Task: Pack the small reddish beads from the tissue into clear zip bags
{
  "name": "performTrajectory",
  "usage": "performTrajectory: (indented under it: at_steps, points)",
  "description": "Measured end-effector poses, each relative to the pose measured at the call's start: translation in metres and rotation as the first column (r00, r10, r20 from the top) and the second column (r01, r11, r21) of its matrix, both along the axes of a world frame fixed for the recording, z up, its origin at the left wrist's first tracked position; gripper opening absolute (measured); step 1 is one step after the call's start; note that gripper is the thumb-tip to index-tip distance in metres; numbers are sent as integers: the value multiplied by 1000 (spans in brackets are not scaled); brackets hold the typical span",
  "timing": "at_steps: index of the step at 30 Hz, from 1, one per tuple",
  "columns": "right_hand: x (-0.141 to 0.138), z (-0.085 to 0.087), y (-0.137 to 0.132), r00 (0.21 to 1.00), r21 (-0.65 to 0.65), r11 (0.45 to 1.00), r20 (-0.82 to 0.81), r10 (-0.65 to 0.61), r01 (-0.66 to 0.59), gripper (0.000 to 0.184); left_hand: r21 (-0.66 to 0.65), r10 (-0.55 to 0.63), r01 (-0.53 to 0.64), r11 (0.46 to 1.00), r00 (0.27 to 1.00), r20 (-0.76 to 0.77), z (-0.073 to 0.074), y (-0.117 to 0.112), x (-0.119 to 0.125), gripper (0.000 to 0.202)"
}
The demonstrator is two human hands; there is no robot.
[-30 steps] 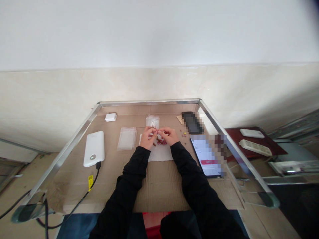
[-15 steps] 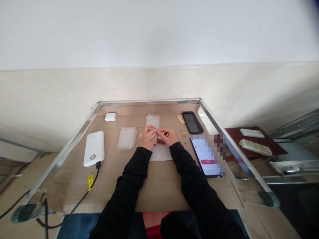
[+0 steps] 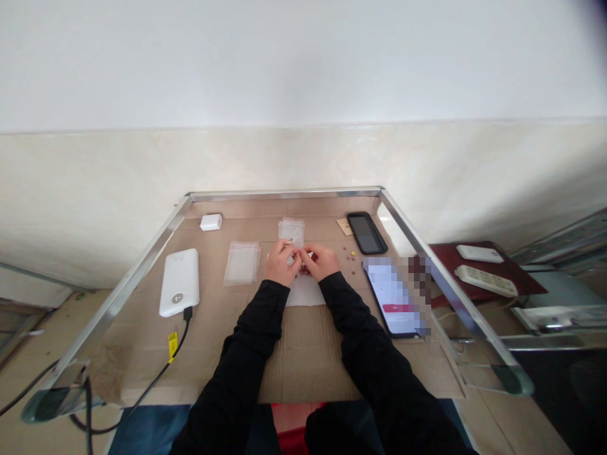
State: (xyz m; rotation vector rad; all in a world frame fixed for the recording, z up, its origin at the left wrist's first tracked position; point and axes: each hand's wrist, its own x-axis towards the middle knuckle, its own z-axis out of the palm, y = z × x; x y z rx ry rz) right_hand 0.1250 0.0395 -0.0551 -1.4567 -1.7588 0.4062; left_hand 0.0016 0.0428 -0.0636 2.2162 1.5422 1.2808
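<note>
Left hand and right hand curled inward, fingertips meeting above a white paper sheet.
Grip hard to make out, perhaps on one of the red-brown pills just beneath; clear zip bag just beyond the left hand.

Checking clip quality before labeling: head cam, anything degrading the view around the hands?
Head view: the small red pieces between the left hand and right hand are too small to resolve cleanly; wide-angle distortion slants the metal table frame; a pixelated mosaic hides much of the smartphone screen; a dark out-of-focus smudge sits in the top right corner.
</note>
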Motion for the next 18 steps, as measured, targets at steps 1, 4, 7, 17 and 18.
performTrajectory:
  at_steps: [1,4,7,17,18]
  points:
    - [0,0,0,1000,10,1000,8,-2,2,20,5,7,-7,1000,1000,-7,1,0,0,10]
    - [0,1,0,999,48,998,21,-41,40,19,15,53,-53,998,998,17,1,0,-2,9]
    - [2,4,-1,993,115,987,10,-117,115,20,25,121,-124,992,988,98,0,3,-4,9]
    - [13,1,8,916,-9,990,-379,-131,138,21,-141,44,49,989,806,591,-2,13,-6,17]
    - [13,0,9,881,-50,994,-460,-108,96,21,-175,55,83,981,748,661,-3,14,-7,20]
